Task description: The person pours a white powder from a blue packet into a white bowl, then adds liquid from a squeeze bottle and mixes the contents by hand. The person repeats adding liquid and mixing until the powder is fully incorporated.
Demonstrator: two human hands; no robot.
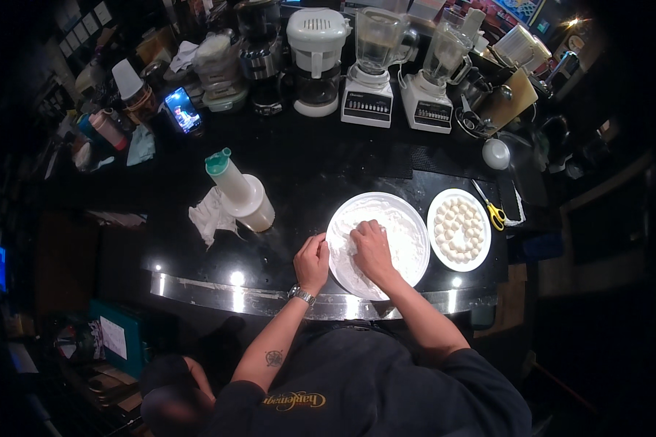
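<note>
A wide white bowl point(333, 273) of white flour-like powder stands near the counter's front edge. My left hand point(311, 264), with a watch at the wrist, rests against the bowl's left rim. Inside the bowl, my right hand point(370, 246) is down in the powder with its fingers curled; whether they hold anything is hidden. Beside the bowl on the right, a white oval plate point(487, 243) bears many small pale dough balls, with a bare gap near its middle. Yellow-handled scissors point(496, 216) lie at that plate's right side.
To the left stands a lidded white plastic container point(257, 210) with a green-topped cylinder point(227, 177), by a crumpled white cloth point(210, 216). Blenders point(367, 101), coffee makers point(316, 60) and a lit phone point(183, 112) line the back. Another person point(169, 388) is at lower left.
</note>
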